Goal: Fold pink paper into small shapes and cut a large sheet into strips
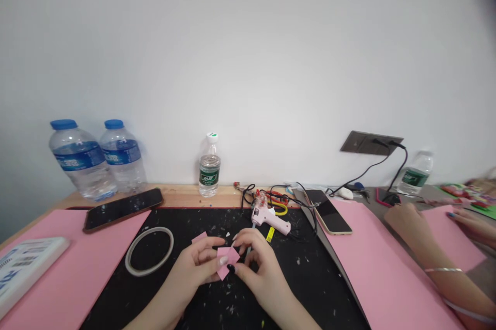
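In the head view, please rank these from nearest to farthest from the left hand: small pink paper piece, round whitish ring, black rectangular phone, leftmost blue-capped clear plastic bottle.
From the left hand:
1. Small pink paper piece: held in it.
2. Whitish ring: to its left.
3. Black phone: farther back, left.
4. Leftmost blue-capped bottle: back, far left.

Phone [123, 209] near blue-capped bottles [82, 159]
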Motion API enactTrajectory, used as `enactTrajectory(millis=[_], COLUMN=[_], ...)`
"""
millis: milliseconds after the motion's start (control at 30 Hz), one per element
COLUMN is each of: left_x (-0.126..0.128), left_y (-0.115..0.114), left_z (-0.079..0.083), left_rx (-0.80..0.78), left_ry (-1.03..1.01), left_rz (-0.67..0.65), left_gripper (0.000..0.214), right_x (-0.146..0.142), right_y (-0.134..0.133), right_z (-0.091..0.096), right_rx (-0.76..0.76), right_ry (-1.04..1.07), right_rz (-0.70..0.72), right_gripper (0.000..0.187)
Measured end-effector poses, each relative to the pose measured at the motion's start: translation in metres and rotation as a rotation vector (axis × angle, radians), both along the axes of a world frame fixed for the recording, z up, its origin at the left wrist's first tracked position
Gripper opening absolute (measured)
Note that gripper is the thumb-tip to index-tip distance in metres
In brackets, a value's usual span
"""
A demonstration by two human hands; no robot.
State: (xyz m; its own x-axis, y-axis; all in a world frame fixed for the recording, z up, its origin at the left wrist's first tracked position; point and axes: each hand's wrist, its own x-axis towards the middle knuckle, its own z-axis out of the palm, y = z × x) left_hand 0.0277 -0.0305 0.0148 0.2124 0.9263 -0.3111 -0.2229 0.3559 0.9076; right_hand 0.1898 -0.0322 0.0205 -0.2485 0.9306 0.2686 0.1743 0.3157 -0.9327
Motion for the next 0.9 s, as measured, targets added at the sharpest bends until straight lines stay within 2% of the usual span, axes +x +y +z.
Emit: enactTrajectory(millis=[67, 200, 433, 600, 733, 900], left_x=[0.001, 0.0015, 0.0013, 0.0002, -0.0008, 0.0005], left_y=[-0.0004, -0.0002, -0.0013, -0.0024, -0.0035, -0.004], left_z=[0.0002, -0.0007, 0.0047, 0.0066, 0.0073, 0.0065], left_rx=[-0.023, 0.006, -0.007, -0.047, -0.068, -0.072], left_ry=[0.026, 0.082, 0.05, -0.008, -0.004, 0.03], left_rz=[-0.024, -0.06, -0.063, -0.047, -0.097, -0.111], left_gripper=[0.044, 0.041, 0.039, 0.037, 0.036, 0.035], right_x=[0.0004, 0.0005, 0.0028, 0.0027, 0.0026, 0.0025], right_y=[-0.0009, -0.0014, -0.0011, -0.0003, -0.0011, -0.003], right_z=[0.004, 0.0048, 0.0057, 0.0039, 0.0041, 0.0085], right_rx=[0.048, 0.038, -0.116, -0.192, -0.226, -0.151], right_ry=[-0.072, -0.106, 0.043, 0.133, 0.151, 0.03], right_rz=[0.041, 0.075, 0.109, 0.141, 0.166, 0.15], right_gripper=[0.023, 0.02, 0.012, 0.019, 0.032, 0.033])
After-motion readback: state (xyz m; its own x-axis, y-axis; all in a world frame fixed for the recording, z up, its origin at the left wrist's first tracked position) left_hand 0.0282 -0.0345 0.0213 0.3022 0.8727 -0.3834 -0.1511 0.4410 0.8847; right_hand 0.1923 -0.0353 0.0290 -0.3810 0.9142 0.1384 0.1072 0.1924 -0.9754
